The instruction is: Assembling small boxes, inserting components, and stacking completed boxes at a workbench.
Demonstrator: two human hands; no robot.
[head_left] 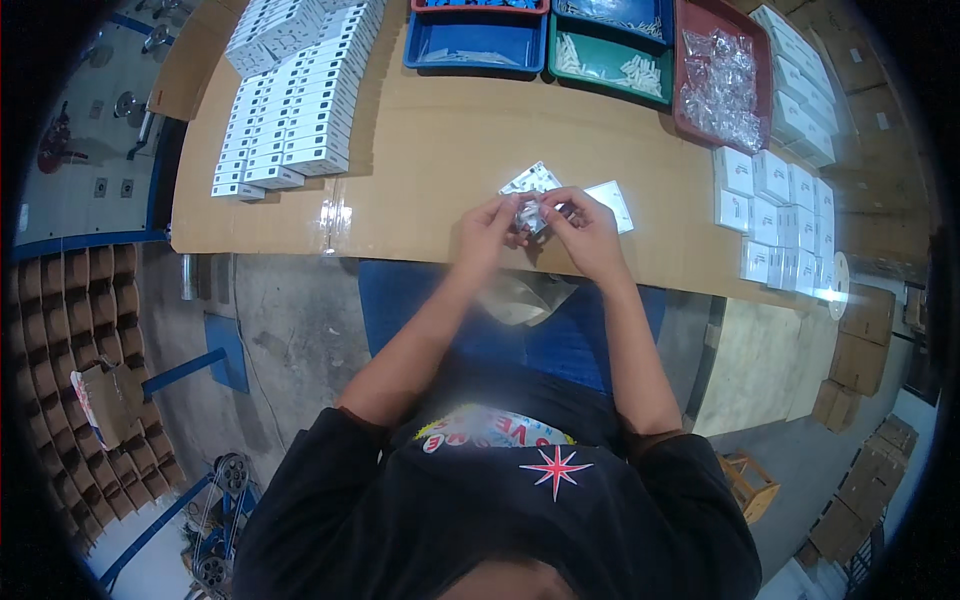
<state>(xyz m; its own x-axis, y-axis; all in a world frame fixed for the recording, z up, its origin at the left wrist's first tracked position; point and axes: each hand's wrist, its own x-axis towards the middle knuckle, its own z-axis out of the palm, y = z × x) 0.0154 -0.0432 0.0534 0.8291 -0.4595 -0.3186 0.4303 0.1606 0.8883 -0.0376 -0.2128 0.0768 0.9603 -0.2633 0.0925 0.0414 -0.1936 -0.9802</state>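
Observation:
My left hand [487, 232] and my right hand [590, 235] meet near the table's front edge. Their fingers are closed around a small, shiny, clear plastic packet [532, 214]. Fingers cover part of it, so its contents are too small to make out. Just beyond the packet lies a white printed piece [530, 178], partly hidden by the hands. A flat white box or card [613, 207] rests on the table beside my right hand.
Stacked white boxes [300, 110] stand at the left of the cardboard-covered table [430, 150]. Blue trays [475, 45], a green tray [610, 75] and a red tray [720, 80] of clear packets line the far side. More white boxes [780, 215] stand at the right.

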